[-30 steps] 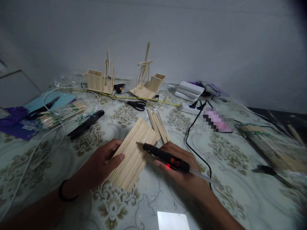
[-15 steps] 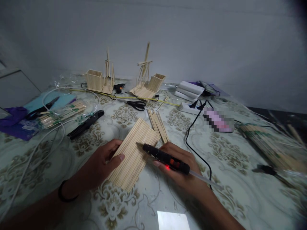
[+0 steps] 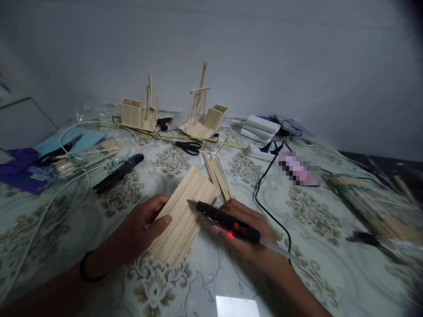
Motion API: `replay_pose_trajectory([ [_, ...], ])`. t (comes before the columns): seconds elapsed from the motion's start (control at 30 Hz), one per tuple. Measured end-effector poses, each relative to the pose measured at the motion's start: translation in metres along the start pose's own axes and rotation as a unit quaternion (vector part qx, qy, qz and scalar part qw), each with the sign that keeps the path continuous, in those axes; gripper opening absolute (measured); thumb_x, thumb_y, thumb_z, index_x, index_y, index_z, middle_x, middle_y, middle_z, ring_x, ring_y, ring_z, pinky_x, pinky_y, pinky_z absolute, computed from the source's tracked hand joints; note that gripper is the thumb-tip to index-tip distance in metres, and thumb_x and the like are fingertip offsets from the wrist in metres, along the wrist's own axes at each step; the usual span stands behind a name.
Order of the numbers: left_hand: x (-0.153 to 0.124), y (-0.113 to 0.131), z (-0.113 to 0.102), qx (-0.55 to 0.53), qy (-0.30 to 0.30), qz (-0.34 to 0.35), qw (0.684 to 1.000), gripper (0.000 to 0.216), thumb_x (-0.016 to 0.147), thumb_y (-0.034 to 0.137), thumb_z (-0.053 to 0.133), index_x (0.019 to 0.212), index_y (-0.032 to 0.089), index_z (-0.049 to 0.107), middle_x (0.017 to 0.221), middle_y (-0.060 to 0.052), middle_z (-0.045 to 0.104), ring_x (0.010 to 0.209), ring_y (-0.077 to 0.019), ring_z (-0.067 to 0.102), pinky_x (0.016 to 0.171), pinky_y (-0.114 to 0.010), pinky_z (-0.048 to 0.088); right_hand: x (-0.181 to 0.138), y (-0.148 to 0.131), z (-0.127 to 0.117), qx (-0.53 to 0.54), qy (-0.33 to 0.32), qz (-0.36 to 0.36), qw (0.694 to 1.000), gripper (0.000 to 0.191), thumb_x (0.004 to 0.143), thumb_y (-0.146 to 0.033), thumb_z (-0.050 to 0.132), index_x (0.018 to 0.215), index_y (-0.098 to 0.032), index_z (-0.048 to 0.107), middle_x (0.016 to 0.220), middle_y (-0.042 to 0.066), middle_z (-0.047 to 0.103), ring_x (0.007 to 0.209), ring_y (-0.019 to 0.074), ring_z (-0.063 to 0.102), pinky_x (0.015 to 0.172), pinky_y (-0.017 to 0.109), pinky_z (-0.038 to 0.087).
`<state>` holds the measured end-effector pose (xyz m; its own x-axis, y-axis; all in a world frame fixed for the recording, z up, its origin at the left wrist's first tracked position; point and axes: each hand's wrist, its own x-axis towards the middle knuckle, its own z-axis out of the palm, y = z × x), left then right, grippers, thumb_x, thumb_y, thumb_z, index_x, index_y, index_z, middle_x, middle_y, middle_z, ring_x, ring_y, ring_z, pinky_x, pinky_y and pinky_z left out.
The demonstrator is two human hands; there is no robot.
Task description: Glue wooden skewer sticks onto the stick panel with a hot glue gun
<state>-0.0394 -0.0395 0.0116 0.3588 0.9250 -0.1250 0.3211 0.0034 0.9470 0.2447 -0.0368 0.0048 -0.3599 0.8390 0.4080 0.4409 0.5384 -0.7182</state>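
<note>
A flat panel of wooden sticks laid side by side (image 3: 180, 220) is held tilted above the patterned tablecloth. My left hand (image 3: 148, 226) grips its left edge, thumb on top and the other fingers mostly hidden beneath. In my right hand (image 3: 254, 237) is a black hot glue gun (image 3: 228, 221) with a red light glowing and a clear glue stick coming out of its back. Its nozzle tip is over the middle of the panel; whether it touches the wood I cannot tell. Several loose sticks (image 3: 217, 175) lie just beyond the panel.
Two stick models, one left (image 3: 131, 113) and one right (image 3: 200, 125), stand at the back. Black-handled scissors (image 3: 188, 147), a black folded tool (image 3: 120, 172), a power strip (image 3: 259, 152) with cables and a phone (image 3: 299, 169) lie around. Bagged sticks (image 3: 373, 207) are at right.
The view has shifted very slightly. Both hands, the stick panel and the glue gun keep nearly the same positions, the nozzle still over the panel's middle.
</note>
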Motion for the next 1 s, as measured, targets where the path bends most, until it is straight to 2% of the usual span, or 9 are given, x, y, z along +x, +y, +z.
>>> replay_pose_trajectory([
  [0.2,-0.004,0.003,0.0,-0.036,-0.017,-0.012,0.999,0.031,0.103,0.038,0.06,0.131,0.025,0.065,0.108,-0.002,0.078,0.096,-0.0233,0.073,0.08,-0.03,0.054,0.001,0.002,0.002,0.02,-0.001,0.018,1.0,0.021,0.098,-0.033,0.072,0.082,-0.022,0.068,0.077,0.003,0.064,0.068,0.0184,0.063,0.061,0.031,0.049],
  [0.33,-0.004,0.005,0.0,-0.035,-0.016,0.003,0.999,0.03,0.1,0.036,0.063,0.127,0.024,0.066,0.104,-0.002,0.077,0.098,-0.0245,0.072,0.083,-0.032,0.053,0.002,0.003,0.002,0.027,-0.005,0.021,0.999,0.022,0.099,-0.034,0.071,0.082,-0.022,0.067,0.078,0.003,0.064,0.069,0.0192,0.063,0.061,0.032,0.047],
  [0.63,0.004,-0.006,-0.001,-0.039,-0.01,0.011,0.999,0.03,0.101,0.037,0.063,0.128,0.024,0.066,0.11,-0.004,0.078,0.103,-0.0251,0.072,0.086,-0.033,0.053,0.005,0.004,0.0,0.028,-0.021,0.003,0.999,0.021,0.101,-0.035,0.072,0.084,-0.022,0.067,0.079,0.002,0.064,0.07,0.0187,0.061,0.062,0.031,0.045],
  [0.83,0.003,-0.009,-0.009,-0.03,0.008,0.014,0.999,0.035,0.103,0.043,0.063,0.134,0.026,0.065,0.124,-0.005,0.077,0.104,-0.025,0.072,0.085,-0.033,0.054,0.004,0.001,-0.006,0.014,-0.005,0.02,1.0,0.025,0.101,-0.035,0.07,0.08,-0.022,0.064,0.077,0.002,0.063,0.069,0.0188,0.061,0.062,0.031,0.045],
  [1.0,0.006,-0.009,-0.014,-0.048,0.021,0.023,0.998,0.037,0.102,0.045,0.065,0.132,0.024,0.065,0.122,-0.006,0.077,0.102,-0.0247,0.071,0.081,-0.032,0.054,0.005,0.004,-0.014,0.004,0.052,0.038,0.998,0.033,0.099,-0.037,0.071,0.073,-0.023,0.057,0.072,-0.002,0.057,0.062,0.0157,0.055,0.058,0.029,0.04],
])
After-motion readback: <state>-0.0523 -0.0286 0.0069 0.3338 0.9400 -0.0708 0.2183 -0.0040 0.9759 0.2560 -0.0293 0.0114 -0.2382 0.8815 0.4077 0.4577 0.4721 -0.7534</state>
